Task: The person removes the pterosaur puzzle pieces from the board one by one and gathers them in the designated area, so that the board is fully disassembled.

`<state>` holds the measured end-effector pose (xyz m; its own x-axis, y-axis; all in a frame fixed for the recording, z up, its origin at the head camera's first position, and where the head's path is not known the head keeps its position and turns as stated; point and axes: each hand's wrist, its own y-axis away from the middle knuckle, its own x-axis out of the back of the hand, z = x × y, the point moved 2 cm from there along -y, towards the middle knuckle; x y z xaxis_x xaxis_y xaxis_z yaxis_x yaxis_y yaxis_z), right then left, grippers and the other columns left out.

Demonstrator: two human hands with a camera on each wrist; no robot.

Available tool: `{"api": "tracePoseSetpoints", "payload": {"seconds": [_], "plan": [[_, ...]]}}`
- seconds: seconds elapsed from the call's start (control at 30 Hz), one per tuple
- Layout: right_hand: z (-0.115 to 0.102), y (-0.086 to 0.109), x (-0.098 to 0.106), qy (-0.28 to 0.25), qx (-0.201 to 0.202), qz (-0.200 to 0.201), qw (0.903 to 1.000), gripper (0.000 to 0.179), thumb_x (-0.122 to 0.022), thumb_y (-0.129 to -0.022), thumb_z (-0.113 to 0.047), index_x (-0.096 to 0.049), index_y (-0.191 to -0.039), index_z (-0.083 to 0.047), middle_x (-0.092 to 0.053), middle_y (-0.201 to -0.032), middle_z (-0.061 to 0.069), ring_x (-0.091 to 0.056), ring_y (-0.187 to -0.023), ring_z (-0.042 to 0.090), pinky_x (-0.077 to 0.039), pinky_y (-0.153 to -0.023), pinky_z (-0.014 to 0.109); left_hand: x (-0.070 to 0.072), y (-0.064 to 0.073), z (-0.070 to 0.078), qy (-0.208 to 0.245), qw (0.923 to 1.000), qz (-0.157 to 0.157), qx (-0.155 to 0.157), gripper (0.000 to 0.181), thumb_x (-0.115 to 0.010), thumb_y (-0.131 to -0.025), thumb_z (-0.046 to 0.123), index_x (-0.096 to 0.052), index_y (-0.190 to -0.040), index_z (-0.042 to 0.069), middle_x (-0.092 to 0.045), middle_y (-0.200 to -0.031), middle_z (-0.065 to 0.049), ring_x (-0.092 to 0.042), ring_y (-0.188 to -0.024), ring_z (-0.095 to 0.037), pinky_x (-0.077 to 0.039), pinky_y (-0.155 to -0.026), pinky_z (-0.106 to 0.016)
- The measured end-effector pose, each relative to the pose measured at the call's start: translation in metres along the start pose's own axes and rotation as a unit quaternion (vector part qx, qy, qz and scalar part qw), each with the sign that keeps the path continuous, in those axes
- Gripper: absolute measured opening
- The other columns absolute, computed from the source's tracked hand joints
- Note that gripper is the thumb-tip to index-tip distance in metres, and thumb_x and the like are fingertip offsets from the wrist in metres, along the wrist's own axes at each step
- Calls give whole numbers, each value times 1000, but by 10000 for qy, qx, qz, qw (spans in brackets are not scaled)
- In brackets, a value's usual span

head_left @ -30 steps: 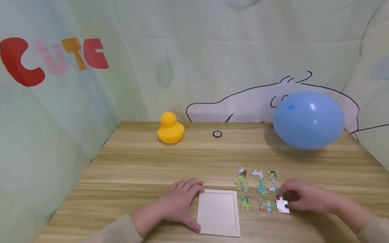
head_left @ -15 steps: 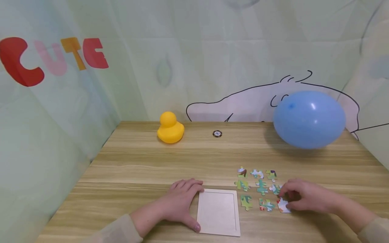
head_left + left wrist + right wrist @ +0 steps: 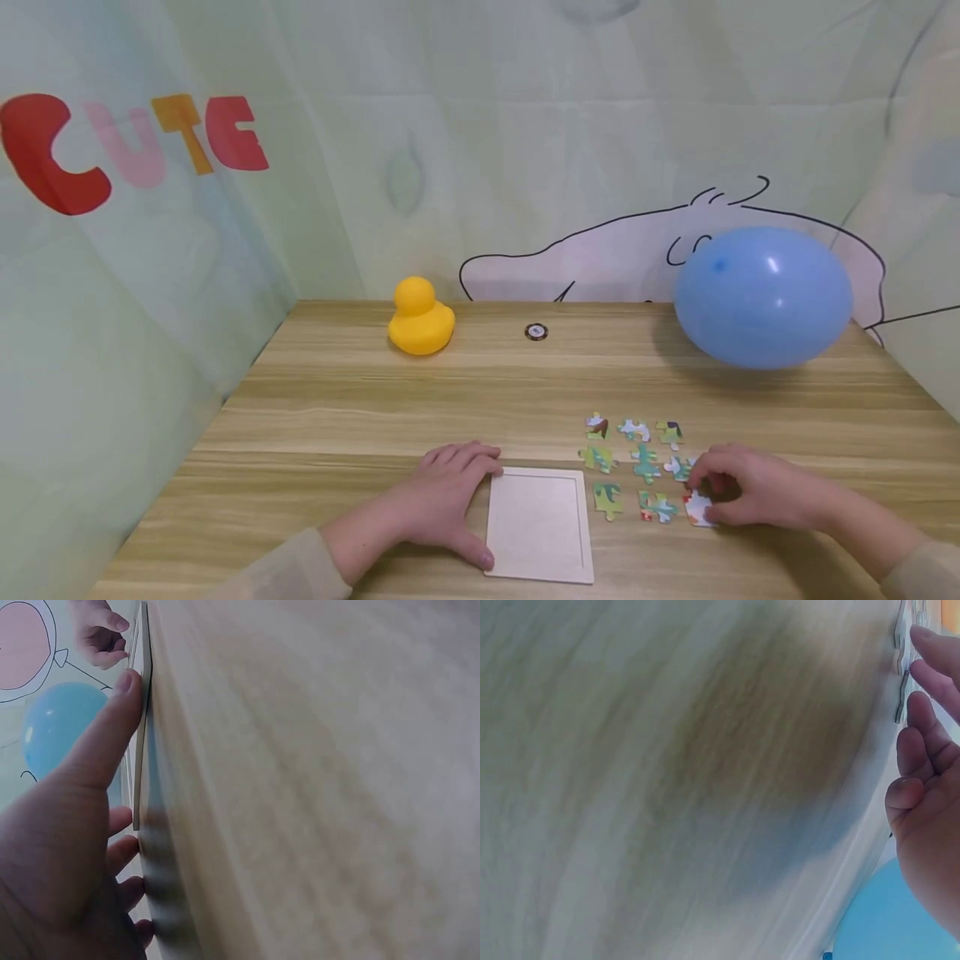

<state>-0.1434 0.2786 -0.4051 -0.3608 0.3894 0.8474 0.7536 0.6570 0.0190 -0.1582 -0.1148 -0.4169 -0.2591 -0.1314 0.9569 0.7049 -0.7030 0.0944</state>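
A pale square puzzle tray [image 3: 536,525] with a raised rim lies flat on the table. My left hand [image 3: 442,504] spreads along its left side, thumb touching the near corner and index finger the far corner. In the left wrist view the thumb [image 3: 112,731] lies against the tray's edge [image 3: 141,772]. To the right of the tray, my right hand [image 3: 765,487] pinches a white and red-orange jigsaw piece [image 3: 697,508] between thumb and index finger, low at the table. Several other green and white jigsaw pieces [image 3: 647,463] lie in loose rows between tray and right hand.
A yellow rubber duck [image 3: 421,318] sits at the back left of the wooden table [image 3: 337,400]. Behind the pieces lies a black and white poker chip [image 3: 536,332]. A large blue balloon [image 3: 763,297] rests at the back right, before a printed curtain [image 3: 525,150].
The piece at my right fingertips turned and shifted slightly to the right, its red corner coming into view, then stayed nearly in place. My left hand and the tray have not moved.
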Motion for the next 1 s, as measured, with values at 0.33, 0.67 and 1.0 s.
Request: {"api": "tracePoseSetpoints", "payload": {"seconds": [0.33,0.67,1.0], "plan": [[1,0,-1,160,151,90,9997,22,-73,-80,-26,-61,-99,-24,-47,-84,-17,-43,-76,-1,-39,-61,20,1,-2,-1,141,9998,115,78,74,-65,-68,69,-47,-120,19,-38,-141,0,-33,-129,-25,-25,-104,-50],[1,0,-1,210,216,93,9995,22,-73,-81,-27,-60,-99,-24,-47,-84,-17,-43,-77,-1,-38,-62,20,2,-7,3,-4,9996,147,261,75,-60,-68,73,-50,-119,18,-40,-139,1,-36,-127,-27,-26,-103,-51],[1,-2,-3,249,202,87,9994,22,-73,-80,-27,-60,-98,-26,-47,-83,-18,-43,-76,-1,-37,-62,19,2,-8,1,-201,9993,78,294,80,-67,-64,70,-49,-123,19,-40,-141,0,-35,-128,-27,-26,-103,-50]]}}
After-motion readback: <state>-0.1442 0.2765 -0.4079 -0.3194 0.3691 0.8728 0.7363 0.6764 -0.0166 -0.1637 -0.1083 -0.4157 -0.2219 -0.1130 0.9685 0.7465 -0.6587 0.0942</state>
